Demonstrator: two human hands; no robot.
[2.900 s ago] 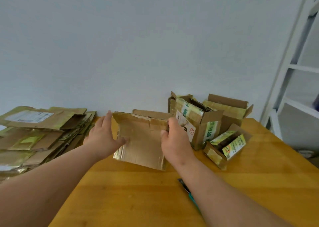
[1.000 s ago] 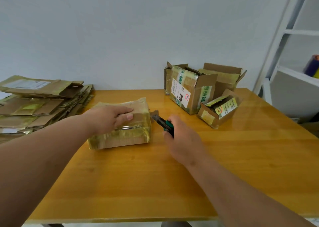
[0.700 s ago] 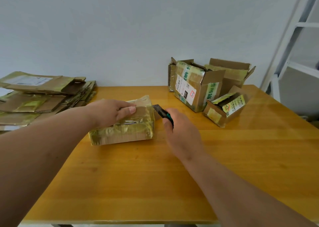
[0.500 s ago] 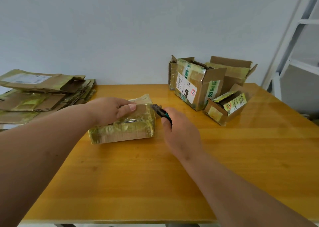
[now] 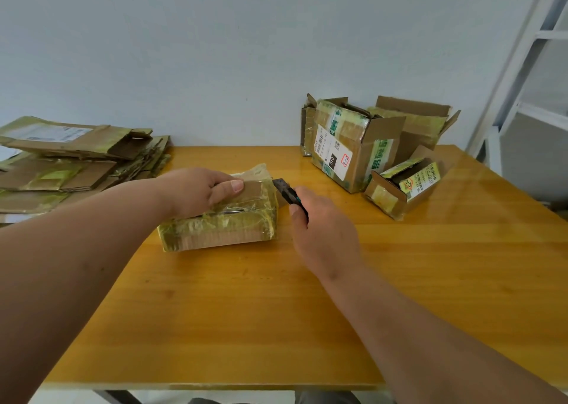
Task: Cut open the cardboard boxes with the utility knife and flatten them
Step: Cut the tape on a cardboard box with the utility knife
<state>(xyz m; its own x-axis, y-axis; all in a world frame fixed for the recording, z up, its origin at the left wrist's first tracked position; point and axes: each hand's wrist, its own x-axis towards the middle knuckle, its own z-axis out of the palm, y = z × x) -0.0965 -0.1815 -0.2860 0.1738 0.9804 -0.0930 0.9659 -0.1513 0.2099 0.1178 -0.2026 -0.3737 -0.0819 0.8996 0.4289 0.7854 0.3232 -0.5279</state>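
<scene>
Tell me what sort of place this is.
Probably a plain storeroom or workroom: a wooden table against a bare wall, a stack of flattened cardboard, opened shipping boxes, and white shelving.

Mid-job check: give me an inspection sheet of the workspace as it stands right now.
Surface: glossy yellow wooden table.
Job's things: flat tape-wrapped cardboard box lying at table centre; black and teal utility knife at its right end.
Clutter: pile of flattened cardboard boxes at left; opened brown cardboard boxes at back right, small labelled one in front.
Hands: left hand presses on the box top; right hand grips the knife.
Cables: nothing seen.
Surroundings: plain pale wall; white shelf frame at right.
</scene>
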